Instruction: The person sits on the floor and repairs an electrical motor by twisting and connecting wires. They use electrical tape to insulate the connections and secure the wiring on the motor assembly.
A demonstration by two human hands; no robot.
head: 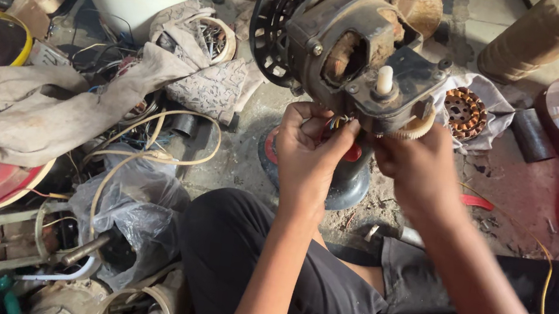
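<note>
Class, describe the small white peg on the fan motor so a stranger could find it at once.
Find the dark fan motor held up at top centre. On its flat black plate, above the right hand, stands the white peg, the only pale upright stub there.

Soft even daylight, sharp focus

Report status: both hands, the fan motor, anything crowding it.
Left hand pinching wires under fan motor. Right hand gripping motor's underside by the cream gear. Loose cables and rags crowd the left.

Repair workshop: dismantled fan motor, loose wires, spare stator, oily rags on dirty floor.
</note>
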